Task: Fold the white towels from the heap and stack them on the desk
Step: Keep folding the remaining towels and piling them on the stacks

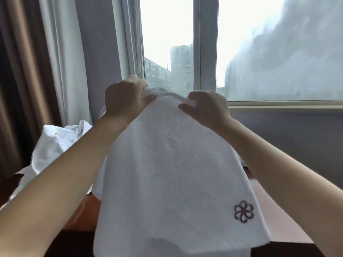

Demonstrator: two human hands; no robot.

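Note:
A white towel (167,173) with an embroidered flower emblem near its lower right corner hangs in the air in front of me. My left hand (124,101) grips its bunched top edge on the left. My right hand (206,106) pinches the same edge on the right, close to the left hand. The towel drapes down over the reddish-brown desk (274,204) and hides much of it. A heap of white towels (55,145) lies on the desk at the left, behind my left forearm.
A window (204,52) with a sill fills the wall ahead. Brown and white curtains (46,62) hang at the left beside the heap. The desk's front edge runs along the bottom of the view.

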